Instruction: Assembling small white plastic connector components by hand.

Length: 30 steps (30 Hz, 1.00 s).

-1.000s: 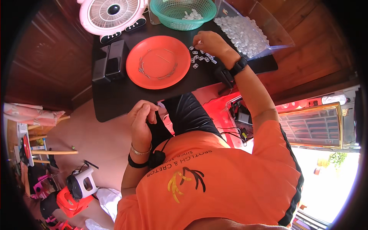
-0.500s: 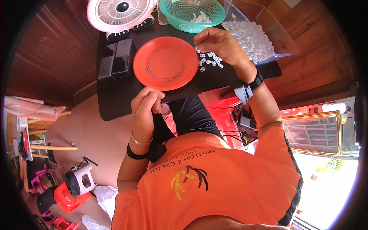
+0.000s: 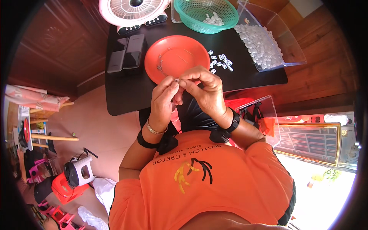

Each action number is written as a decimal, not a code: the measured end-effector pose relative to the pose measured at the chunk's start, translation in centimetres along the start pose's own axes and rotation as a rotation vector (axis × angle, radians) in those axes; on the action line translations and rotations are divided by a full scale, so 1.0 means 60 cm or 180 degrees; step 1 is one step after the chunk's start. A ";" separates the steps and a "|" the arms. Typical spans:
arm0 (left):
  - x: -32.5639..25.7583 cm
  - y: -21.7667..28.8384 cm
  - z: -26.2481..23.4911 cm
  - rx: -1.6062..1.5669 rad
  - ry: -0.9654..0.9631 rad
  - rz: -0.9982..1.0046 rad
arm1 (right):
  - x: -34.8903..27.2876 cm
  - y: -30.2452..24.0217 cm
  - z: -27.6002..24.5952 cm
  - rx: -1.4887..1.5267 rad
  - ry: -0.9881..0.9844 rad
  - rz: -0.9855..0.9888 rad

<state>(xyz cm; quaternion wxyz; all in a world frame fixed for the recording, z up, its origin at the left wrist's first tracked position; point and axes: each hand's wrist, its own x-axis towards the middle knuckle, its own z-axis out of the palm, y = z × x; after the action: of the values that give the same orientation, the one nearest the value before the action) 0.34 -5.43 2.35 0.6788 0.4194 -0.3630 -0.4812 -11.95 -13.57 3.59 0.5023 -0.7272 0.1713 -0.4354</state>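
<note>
Just in front of an orange-red plate point(image 3: 168, 50), my two hands meet with fingertips almost touching. A tiny white piece point(image 3: 176, 80) is pinched between thumb and finger of my right hand point(image 3: 209, 92). My left hand point(image 3: 163, 100) is closed in a pinch against it; what its fingers hold is too small to make out. Thin metal pins point(image 3: 160, 66) lie along the plate's left side, and a longer thin stick point(image 3: 183, 59) rests nearer its middle. Several small white two-holed pieces point(image 3: 224, 61) are scattered on the dark table right of the plate.
A green basket point(image 3: 184, 21) with some pale pieces stands at the back, beside a pink-and-white fan point(image 3: 132, 13). At right, a clear bin point(image 3: 293, 50) holds many translucent pieces point(image 3: 262, 46). Two dark box-shaped devices point(image 3: 134, 51) sit left on the black table point(image 3: 124, 94).
My right hand has come from the loose white pieces back toward me to meet my left hand. The left hand has risen slightly to the plate's near edge. The view has shifted a little.
</note>
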 end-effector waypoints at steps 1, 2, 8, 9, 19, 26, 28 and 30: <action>-0.002 -0.001 -0.005 -0.0003 0.0016 -0.0005 | -0.002 -0.003 0.002 -0.0114 -0.0009 -0.0170; -0.004 -0.002 -0.009 -0.0066 0.0020 -0.0039 | -0.003 -0.019 0.006 -0.0100 -0.0030 -0.0012; -0.002 -0.002 -0.027 0.0229 0.0007 -0.0042 | 0.022 -0.028 0.008 -0.0120 -0.0493 0.0181; 0.000 -0.002 -0.031 0.0275 -0.0065 0.0044 | 0.030 -0.029 0.006 -0.0127 -0.0512 0.0187; 0.010 0.000 -0.091 0.0198 0.0429 0.0112 | 0.242 0.081 -0.040 -0.3450 -0.1811 -0.1159; 0.013 -0.015 -0.105 0.0014 0.0634 -0.0003 | 0.268 0.135 -0.011 -0.4260 -0.2482 -0.1135; 0.014 -0.016 -0.102 0.0030 0.0595 0.0009 | 0.273 0.131 -0.006 -0.4208 -0.2623 -0.1129; 0.013 -0.012 -0.098 0.0658 0.0471 0.0022 | 0.278 0.118 0.001 -0.4157 -0.2762 -0.1120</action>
<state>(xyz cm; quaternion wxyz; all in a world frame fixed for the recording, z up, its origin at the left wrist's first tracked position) 5.57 -5.05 -0.53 0.6585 0.5202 -0.3610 -0.4067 -1.16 -28.08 5.03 -0.0787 -0.9949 0.0638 0.0014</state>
